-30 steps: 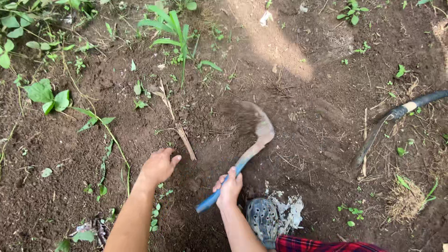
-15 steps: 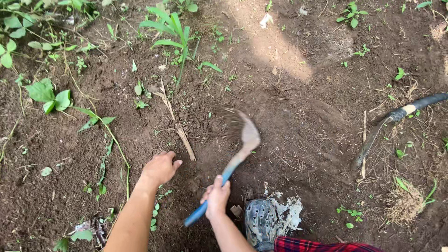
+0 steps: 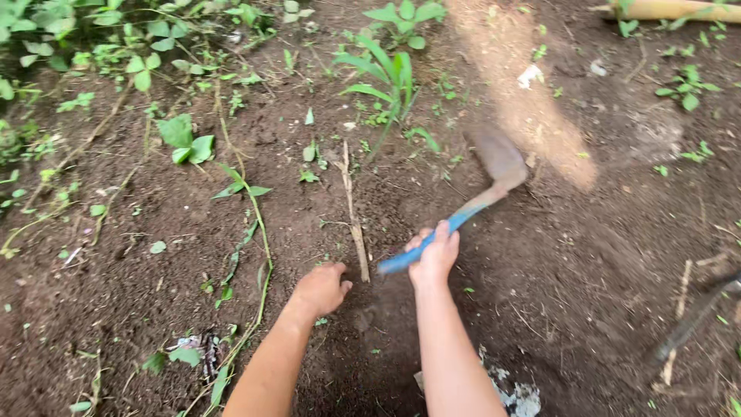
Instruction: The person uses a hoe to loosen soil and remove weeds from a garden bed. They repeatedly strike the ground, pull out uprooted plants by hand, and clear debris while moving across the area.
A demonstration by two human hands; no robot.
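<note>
My right hand (image 3: 434, 255) grips the blue handle of a small hand hoe (image 3: 471, 205). Its soil-caked blade (image 3: 499, 157) is raised and stretched forward over the dark earth, blurred by motion. My left hand (image 3: 322, 288) rests as a loose fist on the soil, just left of a dry brown stalk (image 3: 353, 215) lying on the ground. A shallow dug hollow (image 3: 363, 340) lies between my two forearms.
A grass-like green plant (image 3: 390, 77) grows ahead of the blade. Leafy weeds and vines (image 3: 181, 143) cover the left side. A second dark tool (image 3: 698, 313) lies at the right edge. Pale debris (image 3: 521, 398) sits near the bottom, a sunlit patch (image 3: 540, 116) ahead.
My right hand has swung the hoe up and forward, away from the hollow. The view has tilted forward and left, so the foot in the grey clog has left the picture. My left hand stays planted.
</note>
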